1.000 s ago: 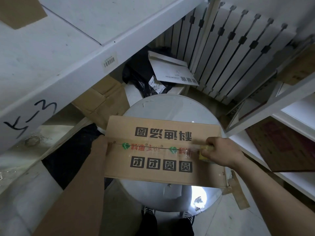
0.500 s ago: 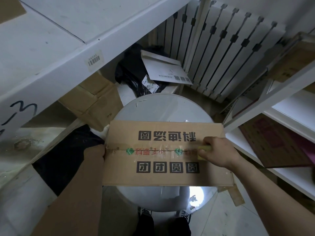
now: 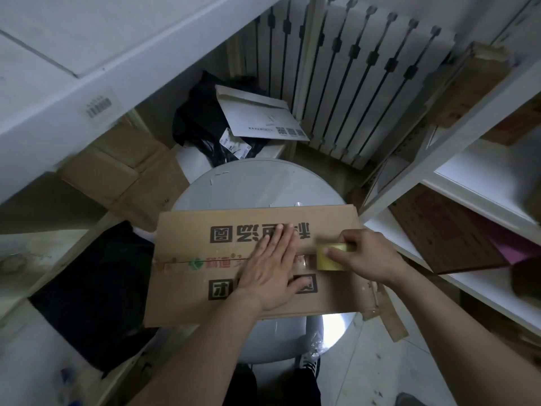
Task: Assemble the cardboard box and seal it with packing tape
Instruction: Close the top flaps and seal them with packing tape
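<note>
The left hand [image 3: 272, 268], grip spread, is pressing flat on the box [image 3: 187, 230]; the right hand [image 3: 370, 256] is pinching the tape roll [image 3: 329, 259]

A round white desk [image 3: 251, 186] sits mid-frame; the cardboard box [image 3: 184, 230] lies flat across it, overhanging its left and right edges.

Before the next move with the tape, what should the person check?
1. The cardboard box rests on the round white table: ok.
2. The seam between the top flaps is closed: ok.
3. The left hand lies flat across the seam: ok.
4. The right hand grips the tape roll: ok.
5. The seam is sealed along its whole length: cannot tell.
</note>
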`<state>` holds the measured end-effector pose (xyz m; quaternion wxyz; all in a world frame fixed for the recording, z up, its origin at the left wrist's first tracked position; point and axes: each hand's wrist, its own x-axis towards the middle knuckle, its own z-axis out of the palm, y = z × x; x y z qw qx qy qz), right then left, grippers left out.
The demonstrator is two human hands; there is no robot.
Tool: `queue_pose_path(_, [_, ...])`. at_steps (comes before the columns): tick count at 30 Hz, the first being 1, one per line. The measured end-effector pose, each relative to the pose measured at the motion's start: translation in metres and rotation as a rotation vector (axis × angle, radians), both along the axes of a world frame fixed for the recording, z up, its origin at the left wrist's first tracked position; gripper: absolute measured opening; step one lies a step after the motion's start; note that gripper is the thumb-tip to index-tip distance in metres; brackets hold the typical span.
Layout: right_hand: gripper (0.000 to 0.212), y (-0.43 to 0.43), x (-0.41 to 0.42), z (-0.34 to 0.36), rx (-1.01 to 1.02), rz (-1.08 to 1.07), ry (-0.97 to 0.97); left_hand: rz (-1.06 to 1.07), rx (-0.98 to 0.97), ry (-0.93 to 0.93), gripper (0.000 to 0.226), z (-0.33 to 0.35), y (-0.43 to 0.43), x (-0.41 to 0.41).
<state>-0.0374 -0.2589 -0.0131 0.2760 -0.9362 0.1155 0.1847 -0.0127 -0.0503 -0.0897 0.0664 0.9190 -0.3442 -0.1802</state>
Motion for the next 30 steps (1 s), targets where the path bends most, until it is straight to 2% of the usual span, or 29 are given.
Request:
queue_pose_path(6, [0.032, -0.018, 0.0, -0.013, 0.261, -0.034, 0.028, 0.013, 0.06, -0.003, 0.106, -0.02, -0.016, 0.007])
queue_pose_path(10, [0.031, -0.029, 0.001, -0.02, 0.322, 0.012, 0.045, 0.03, 0.07, -0.003, 0.109, -0.024, -0.017, 0.006])
queue_pose_path(13, [0.023, -0.037, 0.007, -0.02, 0.304, 0.054, 0.022, 0.042, 0.056, 0.004, 0.11, -0.025, -0.018, 0.006])
queue_pose_path(17, [0.023, -0.035, 0.016, -0.015, 0.127, 0.132, 0.002, 0.047, 0.048, -0.009, 0.111, -0.026, -0.017, 0.006])
queue_pose_path(21, [0.03, -0.041, 0.017, -0.005, -0.268, 0.282, -0.005, 0.057, 0.035, -0.015, 0.113, -0.027, -0.019, 0.006])
queue_pose_path(26, [0.052, -0.052, 0.022, -0.001, -0.587, 0.31, 0.089, 0.059, 0.021, -0.02, 0.112, -0.028, -0.022, 0.006])
queue_pose_path(30, [0.055, -0.068, 0.025, -0.006, -0.584, 0.272, 0.138, 0.061, 0.013, -0.022, 0.111, -0.028, -0.022, 0.006])
